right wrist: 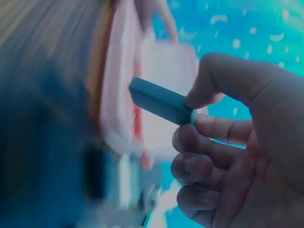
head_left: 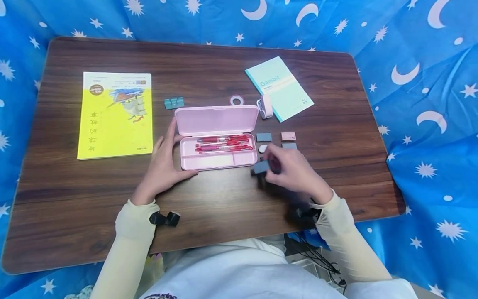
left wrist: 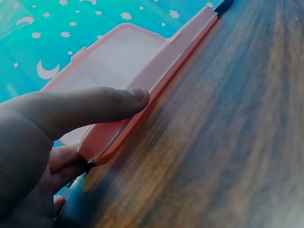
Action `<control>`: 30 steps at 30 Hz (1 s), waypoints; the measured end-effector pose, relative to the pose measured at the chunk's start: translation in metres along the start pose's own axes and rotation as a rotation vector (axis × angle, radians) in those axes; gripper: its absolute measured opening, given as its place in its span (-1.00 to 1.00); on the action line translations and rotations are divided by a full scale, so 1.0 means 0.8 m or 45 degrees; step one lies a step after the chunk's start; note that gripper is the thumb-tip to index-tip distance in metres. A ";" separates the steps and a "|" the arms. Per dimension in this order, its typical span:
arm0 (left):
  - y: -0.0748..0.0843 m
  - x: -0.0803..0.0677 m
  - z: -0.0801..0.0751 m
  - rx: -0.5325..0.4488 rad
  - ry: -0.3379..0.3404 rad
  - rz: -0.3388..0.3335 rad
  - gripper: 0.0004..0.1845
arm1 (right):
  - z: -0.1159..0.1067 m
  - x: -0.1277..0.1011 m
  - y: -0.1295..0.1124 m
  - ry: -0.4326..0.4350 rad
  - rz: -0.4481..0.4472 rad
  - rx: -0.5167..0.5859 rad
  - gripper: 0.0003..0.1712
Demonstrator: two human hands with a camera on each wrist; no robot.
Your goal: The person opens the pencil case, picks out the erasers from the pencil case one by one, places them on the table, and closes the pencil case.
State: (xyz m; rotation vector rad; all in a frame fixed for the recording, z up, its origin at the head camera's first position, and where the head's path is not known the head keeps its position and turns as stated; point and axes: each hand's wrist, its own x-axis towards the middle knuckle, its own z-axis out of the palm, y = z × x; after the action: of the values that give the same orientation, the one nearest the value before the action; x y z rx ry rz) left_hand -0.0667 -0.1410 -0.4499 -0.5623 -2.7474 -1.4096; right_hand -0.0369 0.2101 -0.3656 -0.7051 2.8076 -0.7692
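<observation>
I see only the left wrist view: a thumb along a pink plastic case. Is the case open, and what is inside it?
Observer: Yes, the pink plastic pencil case is open; red pens lie in its upper tray.
Operator: What does the right hand do?
Observer: The right hand pinches a small grey-blue rectangular eraser beside the case.
Operator: Are more erasers there?
Observer: Yes, several small blocks lie on the brown wooden table right of the case.

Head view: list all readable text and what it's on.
"Gambit": on the teal notebook cover; the smaller print under it is too small to read.
Yellow book: large characters and a round badge, upside down to the camera and too blurred to read.
Nothing else bears readable text.
</observation>
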 end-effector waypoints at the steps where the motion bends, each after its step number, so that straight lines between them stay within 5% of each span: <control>1: -0.001 0.000 -0.002 0.003 -0.001 -0.001 0.60 | -0.001 -0.007 0.007 -0.015 0.037 -0.002 -0.70; 8: -0.008 -0.004 -0.013 0.013 -0.003 -0.037 0.56 | 0.016 -0.023 0.039 -0.002 0.120 -0.014 -0.72; 21: -0.019 -0.020 -0.028 -0.009 0.041 -0.028 0.53 | 0.033 -0.015 0.033 0.028 0.087 -0.250 -0.71; 25: -0.017 -0.024 -0.028 0.007 0.017 -0.034 0.55 | 0.019 -0.017 0.024 0.063 0.096 -0.214 -0.72; 30: -0.005 -0.023 -0.027 0.065 -0.008 -0.137 0.45 | 0.005 0.001 0.015 0.264 0.061 -0.001 -0.78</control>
State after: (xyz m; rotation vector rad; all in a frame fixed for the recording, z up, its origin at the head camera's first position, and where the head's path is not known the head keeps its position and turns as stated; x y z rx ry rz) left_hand -0.0547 -0.1662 -0.4433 -0.4240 -2.8490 -1.3548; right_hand -0.0418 0.2170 -0.3753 -0.5873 2.9968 -0.8794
